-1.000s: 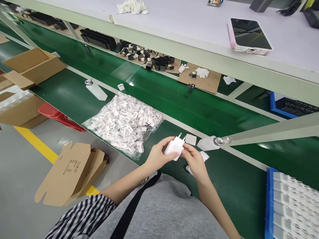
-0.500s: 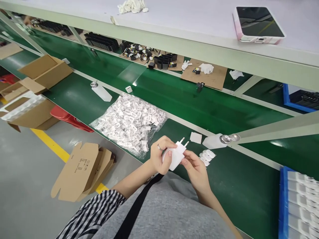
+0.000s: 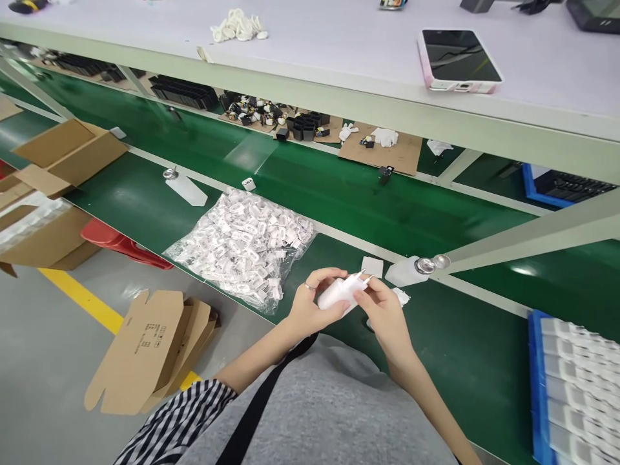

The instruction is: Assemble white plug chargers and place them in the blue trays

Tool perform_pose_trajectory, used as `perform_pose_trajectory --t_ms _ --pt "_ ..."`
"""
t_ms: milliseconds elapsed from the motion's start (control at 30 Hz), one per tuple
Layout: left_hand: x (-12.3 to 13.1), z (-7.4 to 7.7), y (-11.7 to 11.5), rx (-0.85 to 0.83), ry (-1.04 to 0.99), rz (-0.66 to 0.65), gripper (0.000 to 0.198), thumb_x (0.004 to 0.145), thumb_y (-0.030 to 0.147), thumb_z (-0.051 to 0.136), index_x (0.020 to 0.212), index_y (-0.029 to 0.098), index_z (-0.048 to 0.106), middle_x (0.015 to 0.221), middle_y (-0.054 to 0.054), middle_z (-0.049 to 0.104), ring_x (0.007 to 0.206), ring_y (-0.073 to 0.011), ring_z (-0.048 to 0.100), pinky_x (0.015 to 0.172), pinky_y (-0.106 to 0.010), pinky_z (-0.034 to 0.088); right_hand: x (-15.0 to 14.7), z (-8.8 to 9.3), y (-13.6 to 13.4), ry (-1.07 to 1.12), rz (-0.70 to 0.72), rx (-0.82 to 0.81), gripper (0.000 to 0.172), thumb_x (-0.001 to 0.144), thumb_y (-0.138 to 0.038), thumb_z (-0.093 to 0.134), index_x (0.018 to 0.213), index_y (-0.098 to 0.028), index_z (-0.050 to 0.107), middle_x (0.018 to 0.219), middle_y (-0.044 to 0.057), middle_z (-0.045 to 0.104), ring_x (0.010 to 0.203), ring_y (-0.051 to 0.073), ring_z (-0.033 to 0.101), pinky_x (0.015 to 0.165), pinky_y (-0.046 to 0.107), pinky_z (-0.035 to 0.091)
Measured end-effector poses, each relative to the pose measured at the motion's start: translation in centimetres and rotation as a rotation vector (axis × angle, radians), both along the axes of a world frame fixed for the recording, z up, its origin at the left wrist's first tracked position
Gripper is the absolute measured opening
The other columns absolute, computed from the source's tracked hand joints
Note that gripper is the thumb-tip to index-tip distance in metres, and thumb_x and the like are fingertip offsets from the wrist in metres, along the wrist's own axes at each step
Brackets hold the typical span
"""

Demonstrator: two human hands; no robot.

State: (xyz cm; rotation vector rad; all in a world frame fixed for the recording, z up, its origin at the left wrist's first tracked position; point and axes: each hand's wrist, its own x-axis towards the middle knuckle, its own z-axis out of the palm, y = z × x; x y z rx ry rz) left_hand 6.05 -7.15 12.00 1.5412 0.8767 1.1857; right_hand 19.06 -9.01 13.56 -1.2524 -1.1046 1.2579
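Observation:
Between both hands is a white two-pin plug charger (image 3: 338, 293), tilted with its metal pins pointing up and to the right. My left hand (image 3: 310, 303), wearing a ring, is closed around the charger's rounded body. My right hand (image 3: 385, 313) grips the pin end, thumb on top; its other fingers are partly hidden behind the charger. Just past the hands lie a white square pad (image 3: 372, 267) and a white translucent bottle (image 3: 407, 271) with a metal cap. Small white pieces (image 3: 402, 296) show beside my right hand, mostly covered by it.
A clear bag of white plastic parts (image 3: 247, 245) lies left of the hands. A blue tray (image 3: 537, 387) with rows of white housings stands at the right. Another bottle (image 3: 186, 187) lies farther left. A phone (image 3: 459, 59) rests on the shelf above; a cardboard box (image 3: 140, 349) is below left.
The charger has been turned in the hands, from its flat face showing to its side. My right fingers have moved up toward the pins. The whole view has shifted slightly.

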Motion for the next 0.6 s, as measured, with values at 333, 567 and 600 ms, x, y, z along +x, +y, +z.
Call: perform_pose_trajectory --t_ms 333,567,600 --pt "0.6 -0.3 0.5 -0.464 0.116 -0.082 0.031 0.058 0.025 0.063 0.086 0.016 0.053 0.083 -0.002 0.057 0.076 -0.0135 0.051 0.067 -0.024 0.041 -0.1 -2.8 0.0 -0.176 -0.132 0.179 0.010 0.071 -0.023 0.051 0.077 -0.023 0.057 0.082 0.001 0.052 0.079 0.014 0.048 0.070 0.026 0.039" --pt "0.5 -4.7 1.0 -0.489 0.139 -0.019 0.028 0.058 0.024 0.062 0.083 0.014 0.052 0.078 -0.001 0.056 0.071 -0.0126 0.051 0.065 -0.023 0.041 -1.4 -7.1 0.6 -0.042 -0.202 0.020 0.014 0.068 -0.027 0.051 0.078 -0.018 0.055 0.085 0.003 0.056 0.080 0.017 0.051 0.073 0.031 0.040" --pt "0.4 -5.7 1.2 -0.481 0.158 -0.001 0.027 0.059 0.023 0.062 0.083 0.014 0.051 0.078 -0.001 0.056 0.071 -0.0126 0.052 0.066 -0.023 0.041 -1.3 -7.5 0.8 -0.045 -0.222 0.016 0.015 0.068 -0.028 0.050 0.079 -0.018 0.055 0.084 0.003 0.057 0.080 0.017 0.051 0.074 0.031 0.040"
